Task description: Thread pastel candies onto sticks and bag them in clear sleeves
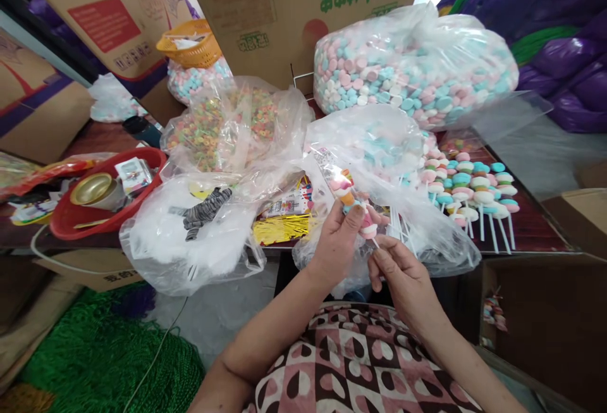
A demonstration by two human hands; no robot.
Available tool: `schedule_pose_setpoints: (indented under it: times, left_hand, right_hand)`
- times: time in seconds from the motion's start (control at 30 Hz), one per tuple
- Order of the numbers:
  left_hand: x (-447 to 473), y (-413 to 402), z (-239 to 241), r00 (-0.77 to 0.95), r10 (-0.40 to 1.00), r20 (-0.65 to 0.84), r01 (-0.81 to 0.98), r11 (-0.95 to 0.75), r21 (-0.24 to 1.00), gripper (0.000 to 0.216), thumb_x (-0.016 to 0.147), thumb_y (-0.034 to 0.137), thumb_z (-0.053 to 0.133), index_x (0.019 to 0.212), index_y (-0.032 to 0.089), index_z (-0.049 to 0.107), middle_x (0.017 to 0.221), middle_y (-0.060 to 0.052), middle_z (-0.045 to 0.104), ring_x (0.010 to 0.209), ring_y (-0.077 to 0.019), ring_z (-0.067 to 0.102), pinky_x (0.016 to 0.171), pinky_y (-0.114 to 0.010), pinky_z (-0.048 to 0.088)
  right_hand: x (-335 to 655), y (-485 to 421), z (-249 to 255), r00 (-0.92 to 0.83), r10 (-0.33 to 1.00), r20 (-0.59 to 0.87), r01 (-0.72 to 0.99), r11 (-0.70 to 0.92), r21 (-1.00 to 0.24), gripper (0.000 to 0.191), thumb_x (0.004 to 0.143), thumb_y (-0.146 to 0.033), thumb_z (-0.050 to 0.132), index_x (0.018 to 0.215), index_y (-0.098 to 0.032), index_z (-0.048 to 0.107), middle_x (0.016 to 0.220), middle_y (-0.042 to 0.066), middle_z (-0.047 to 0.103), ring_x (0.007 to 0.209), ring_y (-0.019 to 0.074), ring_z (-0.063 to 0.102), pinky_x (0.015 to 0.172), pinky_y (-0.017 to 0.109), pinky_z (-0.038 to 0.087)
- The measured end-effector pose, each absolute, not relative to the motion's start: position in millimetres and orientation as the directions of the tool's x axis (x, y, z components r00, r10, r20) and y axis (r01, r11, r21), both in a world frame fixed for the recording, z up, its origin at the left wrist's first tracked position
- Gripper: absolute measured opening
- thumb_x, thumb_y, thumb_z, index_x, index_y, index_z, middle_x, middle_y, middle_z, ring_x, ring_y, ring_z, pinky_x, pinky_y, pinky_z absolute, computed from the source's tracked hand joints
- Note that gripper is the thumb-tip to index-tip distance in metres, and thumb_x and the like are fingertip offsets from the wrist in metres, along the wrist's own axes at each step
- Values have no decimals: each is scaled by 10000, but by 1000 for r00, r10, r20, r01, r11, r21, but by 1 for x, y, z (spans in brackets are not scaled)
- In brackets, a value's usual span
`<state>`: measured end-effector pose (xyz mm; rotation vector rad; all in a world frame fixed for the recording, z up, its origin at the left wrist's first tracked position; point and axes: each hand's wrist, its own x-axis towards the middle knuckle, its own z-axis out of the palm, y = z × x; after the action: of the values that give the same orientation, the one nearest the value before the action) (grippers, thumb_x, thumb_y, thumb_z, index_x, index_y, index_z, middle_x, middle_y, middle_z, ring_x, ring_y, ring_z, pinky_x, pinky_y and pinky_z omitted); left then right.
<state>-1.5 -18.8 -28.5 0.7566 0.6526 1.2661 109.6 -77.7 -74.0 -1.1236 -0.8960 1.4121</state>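
Observation:
A marshmallow lollipop (368, 226) in pink, white and blue is held in front of me, inside or against a clear printed wrapper (340, 182). My left hand (334, 242) is closed round the wrapper and the candy's upper part, thumb on top. Below it, my right hand (398, 267) pinches the white stick near the candy's lower end. Beyond both hands lies an open clear bag of marshmallows (365, 131). To the right, several finished-looking marshmallow lollipops (467, 188) lie in a pile, sticks toward me.
Gold twist ties (282, 229) lie by printed wrappers (289, 203). Left are a white bag (161, 229) with a striped cloth item, a red basin (107, 195) and a bag of ring candies (232, 125). A large marshmallow bag (408, 71) stands behind; an open carton (545, 331) sits lower right.

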Motion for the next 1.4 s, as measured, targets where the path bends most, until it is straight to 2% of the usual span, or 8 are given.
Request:
schedule_pose_setpoints:
  times: [0.2, 0.3, 0.43, 0.57, 0.7, 1.0, 1.2, 1.4]
  left_hand:
    - [0, -22, -38, 309, 950, -54, -480, 205, 853, 275, 843, 459, 669, 865, 185, 673, 822, -36, 692, 822, -144, 628, 824, -292, 482]
    - [-8, -22, -39, 399, 916, -50, -488, 258, 834, 387, 768, 449, 755, 1072, 231, 655, 1039, -63, 700, 899, -167, 640, 739, -275, 487]
    - [-27, -9, -19, 381, 920, 89, -630, 188, 753, 669, 624, 539, 832, 1198, 305, 579, 1308, -64, 612, 1107, -242, 628, 881, -355, 505]
    - [-30, 0, -1, 234, 967, 99, -675, 88, 732, 494, 745, 509, 757, 1139, 258, 597, 1011, -33, 701, 1010, -208, 668, 890, -357, 507]
    - [-17, -2, -7, 193, 981, 9, -668, 124, 734, 243, 832, 393, 698, 980, 222, 607, 669, 47, 573, 736, -132, 650, 671, -254, 496]
    - [-5, -13, -25, 229, 971, -71, -593, 197, 781, 266, 818, 445, 692, 870, 205, 588, 689, 36, 549, 700, -120, 623, 633, -239, 447]
    - [-24, -1, -13, 313, 949, 32, -618, 178, 766, 582, 659, 573, 791, 1102, 242, 611, 1046, -65, 711, 981, -221, 674, 847, -351, 512]
    - [-18, 5, -19, 193, 981, 4, -646, 123, 753, 232, 809, 426, 706, 798, 205, 635, 579, 50, 564, 704, -148, 675, 824, -336, 517]
  right_hand:
    - [115, -79, -80, 15, 982, -189, -314, -175, -933, 267, 858, -461, 671, 924, -204, 648, 428, -79, 491, 364, 85, 415, 426, 231, 298]
    - [115, -80, -82, -36, 976, -215, -399, -212, -892, 287, 843, -475, 682, 919, -200, 650, 417, -79, 488, 359, 82, 419, 432, 227, 297]
    - [116, -80, -86, -17, 975, -220, -395, -208, -895, 289, 833, -464, 696, 919, -191, 660, 430, -70, 503, 390, 86, 446, 463, 229, 317]
    - [116, -81, -87, -51, 975, -216, -305, -221, -926, 292, 847, -467, 681, 913, -184, 659, 429, -69, 503, 394, 88, 443, 463, 234, 306]
    - [113, -84, -80, -89, 972, -219, -218, -234, -947, 319, 882, -490, 626, 934, -177, 650, 408, -84, 461, 366, 76, 387, 444, 231, 269]
    - [101, -77, -67, -50, 970, -240, -318, -243, -916, 315, 866, -496, 638, 904, -184, 629, 423, -85, 431, 384, 86, 376, 437, 232, 256]
    - [110, -78, -68, -176, 937, -303, -432, -350, -831, 311, 827, -486, 682, 838, -184, 611, 408, -102, 368, 356, 70, 298, 414, 226, 222]
    - [110, -77, -71, -296, 886, -356, -412, -455, -790, 301, 822, -458, 696, 802, -181, 583, 380, -107, 366, 331, 57, 268, 402, 216, 186]
